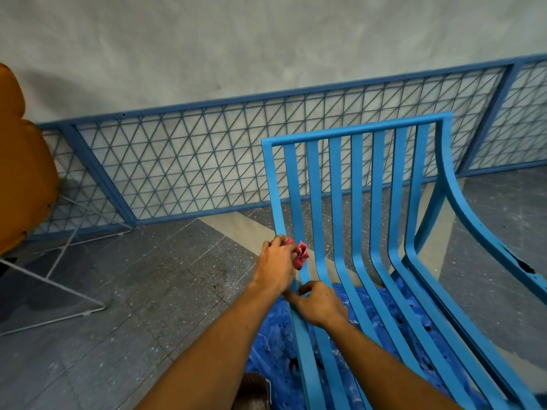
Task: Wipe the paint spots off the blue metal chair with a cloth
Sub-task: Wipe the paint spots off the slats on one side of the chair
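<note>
a blue chair [358, 179] made of metal stands on a speckled grey floor [133, 291]. its back and seat are long flat bars that bend down and come toward the person. the chair is in the right half of the view.

the person's left hand [276, 266] is at the left edge of the chair, low down on the back where the bars start to bend. its fingers are curled tight round a pink cloth [301, 255]. the cloth is all scrunched up and pokes out on the right side of the hand. it touches the outer left bar and the bar next to it.

the right hand [318, 304] is just below the left hand, very near it. its fingers and thumb are curled round the outer left bar of the chair and hold it.

some black marks [524, 266] show on the chair's right side bar, far from both hands.

a crinkly blue sheet [272, 344] lies on the floor under the seat. behind the chair a blue wire fence panel [183, 164] leans on a grey wall [266, 39]. at the far left there is an orange seat [20, 173] on thin white wire legs [59, 291]. a dark thing [254, 392] sits at the bottom edge, between the arms, and i cannot tell what it is.
</note>
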Demonstrator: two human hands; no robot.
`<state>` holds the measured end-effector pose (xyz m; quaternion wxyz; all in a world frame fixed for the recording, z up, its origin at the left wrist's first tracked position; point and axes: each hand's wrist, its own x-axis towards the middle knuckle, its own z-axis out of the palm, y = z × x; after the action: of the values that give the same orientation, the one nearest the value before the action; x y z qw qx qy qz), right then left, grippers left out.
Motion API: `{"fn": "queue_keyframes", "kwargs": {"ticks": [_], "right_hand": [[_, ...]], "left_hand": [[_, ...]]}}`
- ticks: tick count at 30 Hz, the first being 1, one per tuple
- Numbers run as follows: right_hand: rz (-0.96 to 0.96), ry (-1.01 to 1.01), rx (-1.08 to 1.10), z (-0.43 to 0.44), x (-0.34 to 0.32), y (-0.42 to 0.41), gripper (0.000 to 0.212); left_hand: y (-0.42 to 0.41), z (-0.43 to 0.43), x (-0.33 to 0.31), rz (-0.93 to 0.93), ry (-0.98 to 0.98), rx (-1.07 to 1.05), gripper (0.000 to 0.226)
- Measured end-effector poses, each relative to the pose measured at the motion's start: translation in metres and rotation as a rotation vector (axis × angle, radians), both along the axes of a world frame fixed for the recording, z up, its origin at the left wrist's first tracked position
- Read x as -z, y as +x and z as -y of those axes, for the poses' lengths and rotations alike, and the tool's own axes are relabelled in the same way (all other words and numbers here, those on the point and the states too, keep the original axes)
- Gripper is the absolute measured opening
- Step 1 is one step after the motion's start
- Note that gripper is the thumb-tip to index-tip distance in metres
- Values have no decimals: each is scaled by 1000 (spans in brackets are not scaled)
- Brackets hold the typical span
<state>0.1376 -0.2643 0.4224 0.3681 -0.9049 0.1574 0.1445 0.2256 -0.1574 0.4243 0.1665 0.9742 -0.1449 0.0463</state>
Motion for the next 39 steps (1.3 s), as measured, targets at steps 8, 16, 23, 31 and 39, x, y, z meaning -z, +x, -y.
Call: {"fn": "queue_keyframes", "kwargs": {"ticks": [8,16,23,31,39], "right_hand": [[-172,13,-46,-14,30,-20,86],[-142,3,-35,-20,27,-33,99],[-153,-114,-125,-18,34,-27,97],[-179,-136,-128,-20,39,-21,110],[-175,-124,-112,-19,35,-23,117]], "left_hand": [[-31,-5,7,-35,-107,8,33],[-22,-23,-12,-314,-461,-20,25],[37,-22,-34,-252,-1203,-489,33],[52,-5,-17,-188,-942,-411,34],[12,-19,-7,-120,-660,-303,29]]}}
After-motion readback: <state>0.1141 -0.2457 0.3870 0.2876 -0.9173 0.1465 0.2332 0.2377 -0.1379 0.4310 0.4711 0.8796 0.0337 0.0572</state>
